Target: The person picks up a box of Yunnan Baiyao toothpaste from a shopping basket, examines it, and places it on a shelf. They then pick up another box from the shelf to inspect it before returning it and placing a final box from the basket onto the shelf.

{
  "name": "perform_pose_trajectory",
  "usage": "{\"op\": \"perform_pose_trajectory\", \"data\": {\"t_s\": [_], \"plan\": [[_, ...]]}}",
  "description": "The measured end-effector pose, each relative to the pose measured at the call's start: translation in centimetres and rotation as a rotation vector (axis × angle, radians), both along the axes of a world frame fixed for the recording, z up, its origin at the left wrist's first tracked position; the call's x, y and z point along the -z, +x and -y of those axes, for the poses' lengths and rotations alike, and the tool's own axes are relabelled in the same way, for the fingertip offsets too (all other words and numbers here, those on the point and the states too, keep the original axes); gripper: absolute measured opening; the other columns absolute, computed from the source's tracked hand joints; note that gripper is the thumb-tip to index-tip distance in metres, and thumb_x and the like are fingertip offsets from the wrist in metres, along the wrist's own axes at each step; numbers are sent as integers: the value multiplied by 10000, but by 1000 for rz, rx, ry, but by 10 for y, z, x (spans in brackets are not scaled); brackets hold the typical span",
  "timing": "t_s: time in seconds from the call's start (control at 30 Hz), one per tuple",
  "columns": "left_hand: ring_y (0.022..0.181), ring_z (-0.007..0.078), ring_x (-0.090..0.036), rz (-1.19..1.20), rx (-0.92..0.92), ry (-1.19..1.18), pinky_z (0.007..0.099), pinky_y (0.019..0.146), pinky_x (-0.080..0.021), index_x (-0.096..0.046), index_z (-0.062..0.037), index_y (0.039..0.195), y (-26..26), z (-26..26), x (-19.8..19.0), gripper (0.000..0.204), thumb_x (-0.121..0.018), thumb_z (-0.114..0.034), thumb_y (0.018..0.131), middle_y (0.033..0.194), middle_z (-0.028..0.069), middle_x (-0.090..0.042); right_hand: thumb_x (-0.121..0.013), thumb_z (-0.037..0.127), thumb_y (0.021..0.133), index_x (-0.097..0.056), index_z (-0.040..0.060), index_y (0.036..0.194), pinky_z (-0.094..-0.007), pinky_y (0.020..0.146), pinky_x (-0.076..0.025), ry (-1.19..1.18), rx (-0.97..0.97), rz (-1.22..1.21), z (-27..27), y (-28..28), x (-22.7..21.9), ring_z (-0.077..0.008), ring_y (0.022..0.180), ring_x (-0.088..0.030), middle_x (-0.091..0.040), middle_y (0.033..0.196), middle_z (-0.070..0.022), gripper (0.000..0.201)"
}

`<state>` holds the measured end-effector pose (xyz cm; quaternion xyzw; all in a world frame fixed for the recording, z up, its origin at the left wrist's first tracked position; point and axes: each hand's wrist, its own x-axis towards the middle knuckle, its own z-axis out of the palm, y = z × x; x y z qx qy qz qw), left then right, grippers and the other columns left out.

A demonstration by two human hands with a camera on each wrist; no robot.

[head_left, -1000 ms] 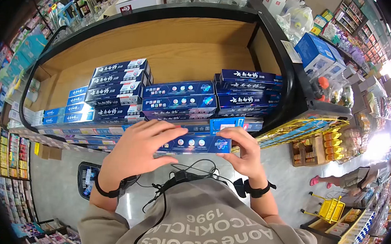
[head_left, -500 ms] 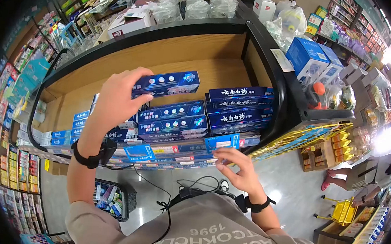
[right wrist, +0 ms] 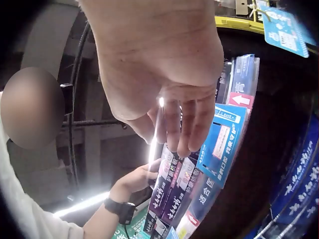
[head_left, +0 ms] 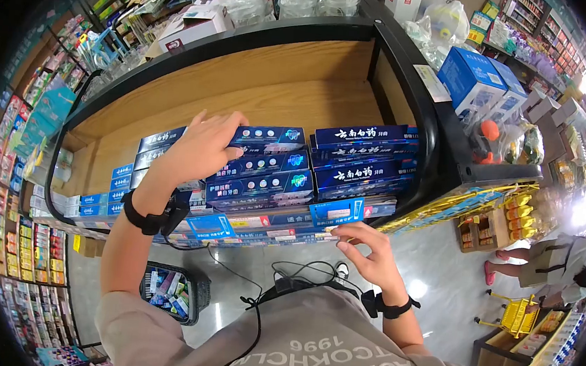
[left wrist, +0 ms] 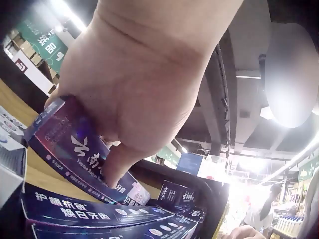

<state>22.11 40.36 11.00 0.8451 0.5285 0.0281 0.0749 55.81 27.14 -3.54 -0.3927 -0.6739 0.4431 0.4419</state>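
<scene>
My left hand grips a dark blue toothpaste box by its left end, at the back of the middle stack. In the left wrist view the thumb lies along the printed side of this toothpaste box, and the other fingers are hidden behind it. Just in front are similar toothpaste boxes in a stack. My right hand hovers before the shelf's front edge, fingers loosely bent and holding nothing. Beside its fingertips in the right wrist view is a blue price card.
More toothpaste boxes stand in stacks to the right and left. A black rim runs round the wooden shelf. On the floor is a basket of packages. A person stands by a yellow cart.
My left hand lifted a toothpaste box from near the front edge, carried it over the stack and lowered it at the back. The right hand let go and drew back slightly toward me.
</scene>
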Motion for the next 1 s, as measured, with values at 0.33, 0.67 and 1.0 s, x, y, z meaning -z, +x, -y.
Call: {"op": "perform_pose_trajectory", "data": {"t_s": [0.33,0.67,1.0], "plan": [[1253,342,-574,-45,13,-125,550,1242,-195,-501,-101,1325,7,-9,-3,404,-663,-190,966,1259,175,-640,-711,58,930,-726,9,1158,-314,782,-568,-72,-62,-8,6,-19,-1,-228,947,-708,-746,1122,-129,234],[1312,394,-525,117,0,-265,468,1093,-400,-468,-83,1364,2,-14,-2,455,-671,-206,976,1319,203,-614,-705,71,943,-721,8,1149,-315,766,-573,-120,-76,6,10,-22,3,-215,923,-726,-759,1112,-117,216],[1379,373,-503,183,37,-480,413,1126,-410,-407,-47,1466,-7,-23,18,591,-685,-233,978,1442,250,-548,-703,80,951,-733,26,1155,-294,764,-563,-132,-81,16,6,-26,8,-176,955,-722,-766,1080,-81,213]]}}
